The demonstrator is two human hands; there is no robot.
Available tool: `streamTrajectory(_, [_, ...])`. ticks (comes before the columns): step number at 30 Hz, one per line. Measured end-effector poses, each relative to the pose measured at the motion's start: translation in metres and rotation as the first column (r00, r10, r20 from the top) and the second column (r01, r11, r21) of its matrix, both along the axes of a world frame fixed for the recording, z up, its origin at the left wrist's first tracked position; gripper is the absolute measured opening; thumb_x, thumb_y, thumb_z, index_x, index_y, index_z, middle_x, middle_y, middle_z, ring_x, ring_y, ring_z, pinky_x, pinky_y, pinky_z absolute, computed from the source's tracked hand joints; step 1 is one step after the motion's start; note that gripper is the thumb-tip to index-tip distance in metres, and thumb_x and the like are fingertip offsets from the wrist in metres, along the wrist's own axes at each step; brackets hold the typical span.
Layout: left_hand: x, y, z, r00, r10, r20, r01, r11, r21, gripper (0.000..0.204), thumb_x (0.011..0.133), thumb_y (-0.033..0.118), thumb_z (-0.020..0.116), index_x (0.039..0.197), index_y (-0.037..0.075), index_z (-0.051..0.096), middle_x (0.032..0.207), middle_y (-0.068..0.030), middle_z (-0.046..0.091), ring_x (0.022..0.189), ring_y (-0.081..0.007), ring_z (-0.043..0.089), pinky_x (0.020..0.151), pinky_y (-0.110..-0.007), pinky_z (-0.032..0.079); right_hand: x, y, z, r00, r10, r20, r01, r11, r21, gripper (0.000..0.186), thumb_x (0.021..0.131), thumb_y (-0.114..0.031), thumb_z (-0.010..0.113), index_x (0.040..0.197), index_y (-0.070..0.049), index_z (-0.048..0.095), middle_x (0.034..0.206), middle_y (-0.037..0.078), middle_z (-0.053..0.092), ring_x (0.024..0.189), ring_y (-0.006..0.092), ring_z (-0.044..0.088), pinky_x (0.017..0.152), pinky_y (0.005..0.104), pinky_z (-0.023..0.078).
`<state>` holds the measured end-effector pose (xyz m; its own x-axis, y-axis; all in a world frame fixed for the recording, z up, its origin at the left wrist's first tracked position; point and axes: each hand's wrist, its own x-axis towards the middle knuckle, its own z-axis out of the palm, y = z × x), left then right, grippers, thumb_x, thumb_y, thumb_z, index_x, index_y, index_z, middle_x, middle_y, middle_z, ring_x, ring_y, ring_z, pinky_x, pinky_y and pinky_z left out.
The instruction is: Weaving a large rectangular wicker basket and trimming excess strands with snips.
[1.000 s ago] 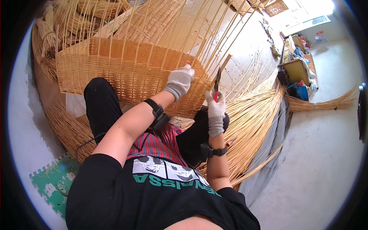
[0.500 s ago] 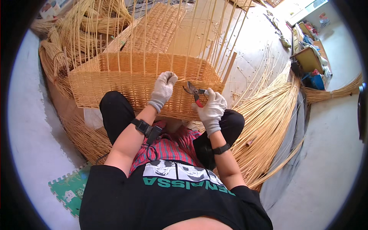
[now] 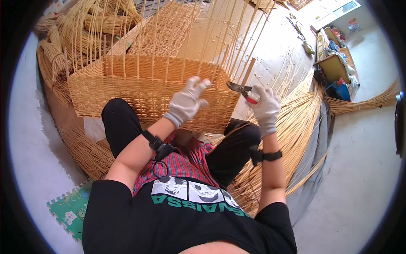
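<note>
A half-woven wicker basket (image 3: 139,96) leans across my knees, its long upright stakes standing up from the rim. My left hand (image 3: 188,101), in a pale work glove, is at the basket's near wall toward the right; its fingers are spread and I see nothing in them. At the basket's right corner, my gloved right hand (image 3: 265,108) is closed round the red handle of the pruning shears (image 3: 240,88). Their dark blades point left, over the rim. Part of the handle is hidden by the glove.
Long loose canes (image 3: 292,131) lie in a big heap on my right. Tied cane bundles (image 3: 55,63) are piled at the far left, near a flat woven panel (image 3: 167,31). A green foam mat (image 3: 69,211) lies at lower left. Cluttered shelving (image 3: 334,67) stands at far right.
My right hand has moved right and slightly up with the shears. The left hand has come off a pinch at the rim, its fingers now spread, and has shifted slightly right and down.
</note>
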<state>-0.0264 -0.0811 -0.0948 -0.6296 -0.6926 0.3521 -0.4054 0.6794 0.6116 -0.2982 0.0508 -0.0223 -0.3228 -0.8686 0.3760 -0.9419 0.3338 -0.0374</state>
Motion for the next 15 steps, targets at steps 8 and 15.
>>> streamTrajectory(8, [-0.025,-0.013,-0.037,0.881,0.089,0.465,-0.12,0.992,0.036,0.053,0.104,0.016,0.056,0.155,0.03,0.052,0.151,-0.0212,0.054,0.1,-0.0402,0.074,0.084,-0.046,0.061,-0.024,-0.073,0.056,0.873,0.362,-0.327,-0.144,0.832,0.537,0.055,0.072,-0.032,0.09,0.125,-0.027,0.075,0.113,0.0,0.074,0.116,0.0241,0.065,0.104,0.0408,0.046])
streamTrajectory(15, [-0.033,-0.005,-0.001,0.789,0.183,0.586,-0.006,0.957,-0.29,0.055,0.103,0.014,0.053,0.155,0.032,0.053,0.142,-0.0176,0.058,0.101,-0.0327,0.075,0.086,-0.041,0.062,-0.052,-0.066,0.094,0.886,0.372,-0.277,-0.144,0.789,0.597,0.052,0.073,-0.027,0.087,0.123,-0.027,0.075,0.111,0.0,0.073,0.116,0.024,0.064,0.104,0.0416,0.047])
